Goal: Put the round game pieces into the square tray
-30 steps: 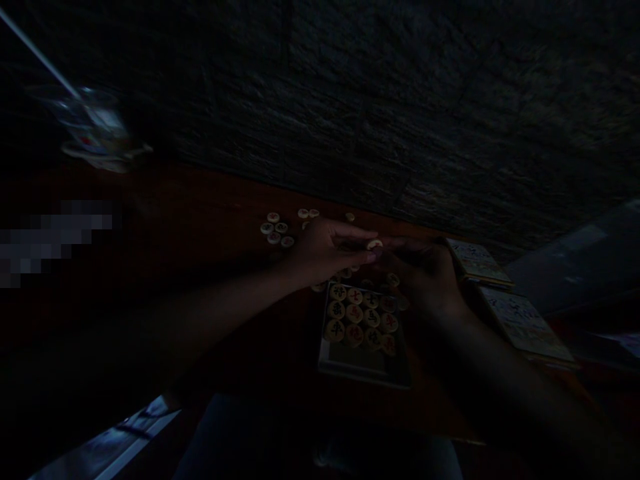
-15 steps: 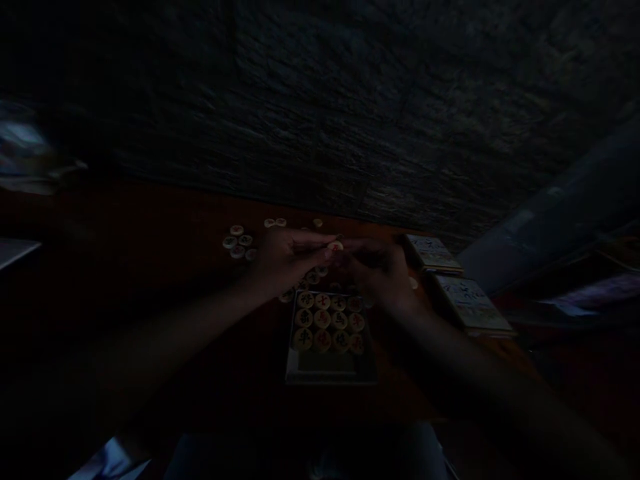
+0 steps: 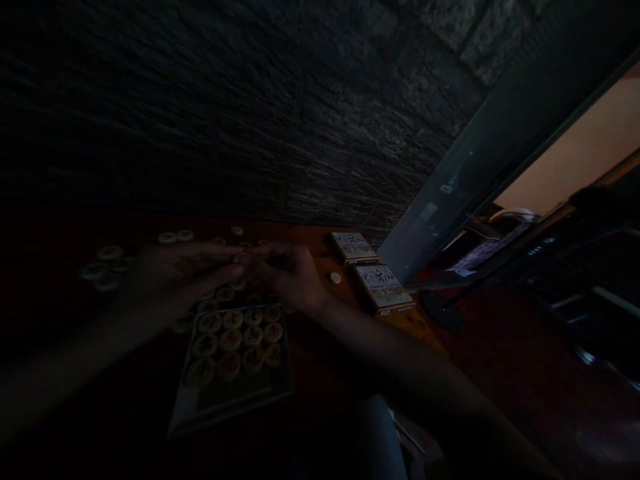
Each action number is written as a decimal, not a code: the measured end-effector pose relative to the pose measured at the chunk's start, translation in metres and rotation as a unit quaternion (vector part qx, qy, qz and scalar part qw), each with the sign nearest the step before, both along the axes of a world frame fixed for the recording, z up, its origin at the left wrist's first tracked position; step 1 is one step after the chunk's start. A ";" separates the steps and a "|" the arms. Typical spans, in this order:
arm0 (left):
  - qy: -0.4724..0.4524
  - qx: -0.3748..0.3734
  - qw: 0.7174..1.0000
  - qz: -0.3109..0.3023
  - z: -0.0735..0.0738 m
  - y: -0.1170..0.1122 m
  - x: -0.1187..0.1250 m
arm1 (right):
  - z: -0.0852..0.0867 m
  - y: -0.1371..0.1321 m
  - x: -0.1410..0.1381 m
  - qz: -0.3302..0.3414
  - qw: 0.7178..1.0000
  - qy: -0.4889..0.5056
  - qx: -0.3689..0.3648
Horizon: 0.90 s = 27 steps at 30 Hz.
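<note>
In the dim head view, my left hand (image 3: pixel 175 273) and my right hand (image 3: pixel 295 275) meet fingertip to fingertip above the table. A round Chinese chess piece (image 3: pixel 243 258) is pinched between them; its marking is too dark to read now. Just below the hands lies a shallow box (image 3: pixel 235 400) with several chess pieces in rows, their characters red or dark. Loose chess pieces (image 3: pixel 110 253) are scattered beyond and left of my left hand, some partly hidden by it. A single pale piece (image 3: pixel 335 277) lies right of my right hand.
Two flat printed boxes (image 3: pixel 384 288) stand on the wooden table (image 3: pixel 320 243) at the right. A rough stone wall (image 3: pixel 300 133) rises behind it. Past the table's right edge are a grey pillar (image 3: pixel 430 213) and a reddish floor (image 3: pixel 500 373).
The view has swung to the right, so hands, box and pieces appear further left and more of the room shows. Both hands stay together at the chess piece.
</note>
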State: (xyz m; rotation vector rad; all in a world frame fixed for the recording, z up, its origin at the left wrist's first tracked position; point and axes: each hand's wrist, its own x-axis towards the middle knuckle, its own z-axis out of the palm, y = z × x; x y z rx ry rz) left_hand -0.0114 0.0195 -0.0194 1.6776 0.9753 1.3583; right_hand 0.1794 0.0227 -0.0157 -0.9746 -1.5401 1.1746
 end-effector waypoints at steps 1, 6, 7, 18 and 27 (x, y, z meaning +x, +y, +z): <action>-0.004 -0.007 1.000 -0.003 0.000 -0.001 0.000 | 0.001 -0.001 0.000 -0.001 1.000 -0.004 0.004; -0.040 -0.032 0.998 -0.023 0.003 -0.001 0.002 | 0.005 -0.004 0.001 0.007 0.998 -0.016 0.059; -0.043 -0.033 0.998 -0.028 0.003 0.000 0.002 | 0.005 -0.004 0.001 0.002 0.998 -0.019 0.065; -0.058 -0.057 0.994 -0.073 0.002 0.001 0.002 | 0.008 -0.007 0.001 -0.009 0.999 -0.011 0.043; -0.065 -0.042 0.994 -0.082 0.000 0.001 0.004 | -0.001 -0.004 0.002 -0.011 1.000 0.003 0.025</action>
